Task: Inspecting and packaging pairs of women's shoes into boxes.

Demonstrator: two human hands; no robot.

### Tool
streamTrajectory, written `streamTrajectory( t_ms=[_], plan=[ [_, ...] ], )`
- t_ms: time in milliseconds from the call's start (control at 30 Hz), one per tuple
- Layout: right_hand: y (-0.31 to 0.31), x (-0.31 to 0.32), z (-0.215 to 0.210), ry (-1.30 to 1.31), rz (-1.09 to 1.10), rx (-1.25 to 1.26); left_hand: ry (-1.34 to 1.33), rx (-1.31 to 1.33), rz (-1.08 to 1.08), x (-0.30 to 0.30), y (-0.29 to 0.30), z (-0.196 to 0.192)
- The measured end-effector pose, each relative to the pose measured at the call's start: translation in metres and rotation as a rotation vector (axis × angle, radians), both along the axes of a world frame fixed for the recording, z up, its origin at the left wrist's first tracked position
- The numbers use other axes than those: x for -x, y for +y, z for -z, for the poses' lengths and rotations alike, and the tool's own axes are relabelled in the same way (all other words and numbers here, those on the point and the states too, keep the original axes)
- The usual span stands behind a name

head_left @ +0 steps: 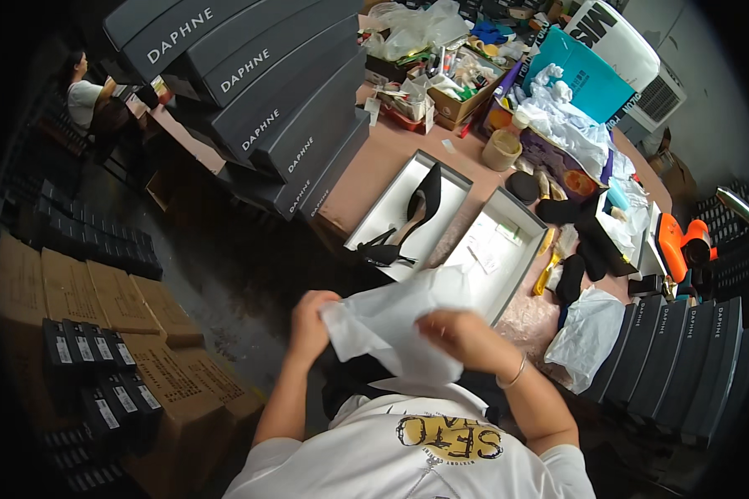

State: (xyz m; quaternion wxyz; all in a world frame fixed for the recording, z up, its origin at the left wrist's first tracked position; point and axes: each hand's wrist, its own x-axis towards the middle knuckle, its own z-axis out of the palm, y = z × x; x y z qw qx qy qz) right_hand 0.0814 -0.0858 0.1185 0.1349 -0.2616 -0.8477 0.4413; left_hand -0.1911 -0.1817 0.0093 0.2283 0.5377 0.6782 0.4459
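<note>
A sheet of white tissue paper (399, 320) is spread in front of my body, above my lap. My left hand (310, 323) is closed on its left edge. Over the right part of the sheet, my right hand (460, 337) has its fingers curled in against the paper, slightly blurred. Whether anything lies under the sheet is hidden. Just beyond it, a black slingback shoe (420, 208) with a bow rests on its side in a shallow white box part (456, 179). To its right is a second white-lined box part (516, 208) with small paper slips inside.
Dark grey shoe boxes (266, 100) stand in a tall stack at the left, and more shoe boxes (674, 358) at the right. A yellow-handled brush (548, 273), a jar (501, 150) and an orange tool (672, 248) lie on the table. Brown cartons (175, 382) fill the lower left. Another person (91, 104) sits far left.
</note>
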Motion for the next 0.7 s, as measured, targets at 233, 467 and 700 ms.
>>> streamTrajectory(
  t_ms=[233, 467, 700],
  plan=[
    [0.079, 0.103, 0.056, -0.370, 0.209, -0.299, 0.047, -0.306, -0.637, 0.107, -0.042, -0.037],
    [0.097, 0.085, 0.089, -0.145, 0.207, -0.254, -0.016, -0.152, -0.636, 0.112, -0.064, -0.025],
    [0.102, 0.054, 0.097, -0.115, 0.285, -0.236, 0.111, 0.103, -0.155, 0.050, -0.014, 0.004]
  ],
)
